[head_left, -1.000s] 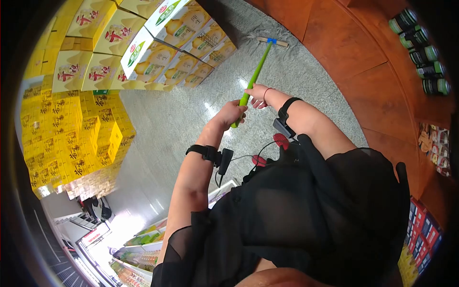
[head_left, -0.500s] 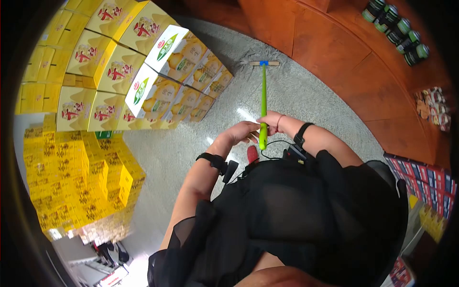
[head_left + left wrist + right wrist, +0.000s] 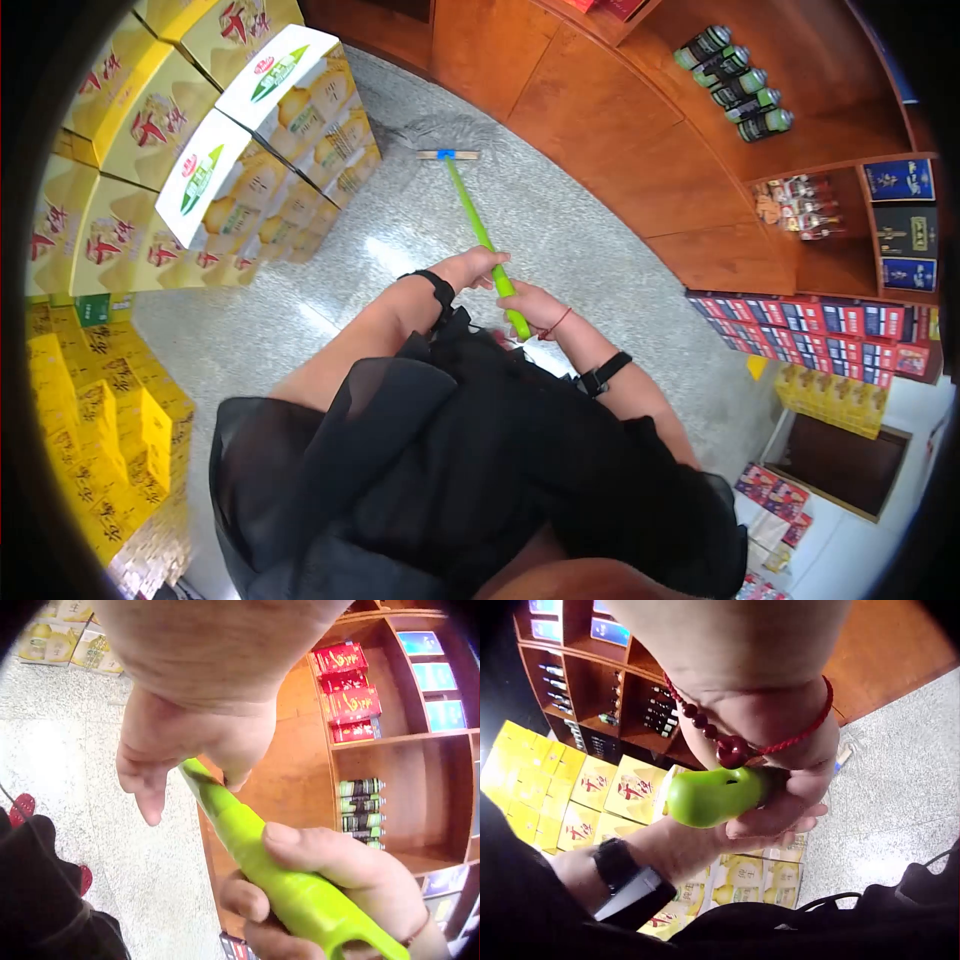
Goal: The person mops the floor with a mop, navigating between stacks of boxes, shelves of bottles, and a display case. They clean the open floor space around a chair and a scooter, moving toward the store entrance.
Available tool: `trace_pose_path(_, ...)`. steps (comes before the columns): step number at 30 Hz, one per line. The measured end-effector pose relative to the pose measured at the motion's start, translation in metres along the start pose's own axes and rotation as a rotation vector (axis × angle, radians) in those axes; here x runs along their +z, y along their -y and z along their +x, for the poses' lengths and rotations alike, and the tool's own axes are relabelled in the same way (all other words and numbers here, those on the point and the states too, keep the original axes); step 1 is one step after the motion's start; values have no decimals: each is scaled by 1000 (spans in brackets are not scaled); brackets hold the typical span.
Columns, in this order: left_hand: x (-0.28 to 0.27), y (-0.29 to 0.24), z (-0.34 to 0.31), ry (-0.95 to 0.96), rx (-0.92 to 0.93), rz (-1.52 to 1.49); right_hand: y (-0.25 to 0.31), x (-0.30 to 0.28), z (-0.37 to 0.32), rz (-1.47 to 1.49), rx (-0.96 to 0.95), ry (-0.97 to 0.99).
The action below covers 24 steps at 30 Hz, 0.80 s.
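Observation:
A mop with a bright green handle (image 3: 470,210) slopes from the person's hands down to the floor. Its light bar with a blue centre clip (image 3: 446,155) lies on the floor, grey strands (image 3: 450,130) spread beyond it. The left hand (image 3: 474,268) holds the handle higher up, thumb on one side and loosely bent fingers on the other in the left wrist view. Nearer the body, the right hand (image 3: 532,308) grips the thick end of the handle (image 3: 300,892), its thumb along the top. A red bracelet (image 3: 731,750) circles the right wrist.
Stacked cartons (image 3: 240,190) stand left of the mop, yellow boxes (image 3: 90,430) behind them. A curved wooden cabinet (image 3: 600,130) borders the floor on the far and right sides, with cans (image 3: 740,85) on a shelf. Red and blue boxes (image 3: 800,325) sit at right.
The hands have swapped places on the handle: the left let go and now holds higher, the right holds the end. The view has turned, with the mop head now appearing further left.

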<state>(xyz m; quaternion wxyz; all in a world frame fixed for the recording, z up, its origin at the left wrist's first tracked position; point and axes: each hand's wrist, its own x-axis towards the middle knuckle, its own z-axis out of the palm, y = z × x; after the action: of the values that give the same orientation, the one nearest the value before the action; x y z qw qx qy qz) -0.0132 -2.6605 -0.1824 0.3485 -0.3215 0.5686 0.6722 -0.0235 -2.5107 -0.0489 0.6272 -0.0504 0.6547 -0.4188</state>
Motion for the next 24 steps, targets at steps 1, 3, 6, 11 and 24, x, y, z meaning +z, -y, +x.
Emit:
trace_pose_path(1,4,3,1,5,12,44,5,10,-19,38,33,-31)
trace_pose_path(3,14,9,2,-39,37,72,-3,14,-37,9,78,-48)
trace_pose_path(6,26,21,6,-180,99,72,-20,26,-55,-26,107,-82)
trace_pose_path(11,59,46,-26,-167,81,99,-63,51,-99,10,26,-109)
trace_pose_path(24,124,154,-103,330,16,271,-181,159,-217,-753,-143,-543)
